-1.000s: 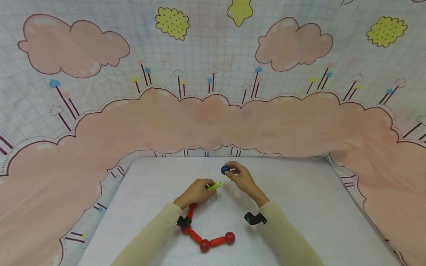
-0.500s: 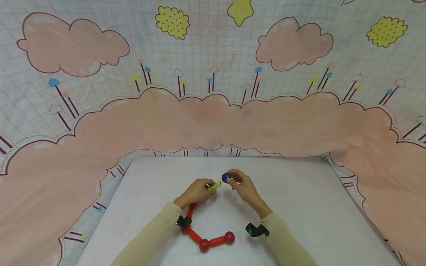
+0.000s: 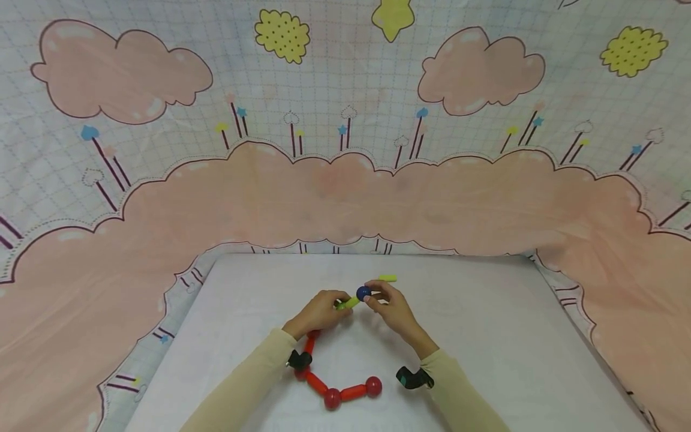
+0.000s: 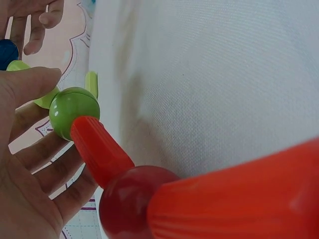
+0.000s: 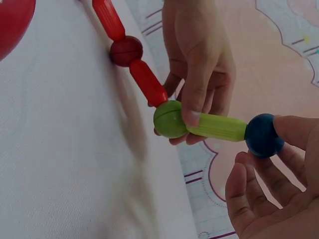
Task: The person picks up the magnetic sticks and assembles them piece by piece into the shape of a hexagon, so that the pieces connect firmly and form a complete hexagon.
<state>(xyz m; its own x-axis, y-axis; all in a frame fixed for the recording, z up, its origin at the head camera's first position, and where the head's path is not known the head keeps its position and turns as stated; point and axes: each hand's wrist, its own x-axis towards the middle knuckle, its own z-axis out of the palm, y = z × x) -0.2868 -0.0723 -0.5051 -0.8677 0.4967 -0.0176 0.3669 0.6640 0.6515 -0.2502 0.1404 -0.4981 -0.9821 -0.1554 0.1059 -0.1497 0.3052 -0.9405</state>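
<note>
My left hand (image 3: 320, 313) pinches a yellow-green rod (image 5: 222, 128) close to the green ball (image 5: 167, 119) at its base. Thumb and fingers of my right hand (image 3: 395, 311) hold a blue ball (image 5: 263, 135) against the rod's other end; how deep the rod sits in it is hidden. From the green ball runs a chain of red rods and dark red balls, one red rod (image 4: 101, 152) joining it to a red ball (image 4: 137, 201). In the head view, my left wrist partly covers this chain, which curves toward a red end ball (image 3: 373, 386).
A loose yellow-green rod (image 3: 387, 278) lies on the white table (image 3: 502, 336) just beyond my right hand. Patterned pink and white cloth (image 3: 345, 204) hangs behind the table. A small dark camera sits on each wrist.
My right hand has come down toward me, bringing the blue ball from apart to touching the rod's end. The loose rod behind that hand has come into view. My left hand stays put.
</note>
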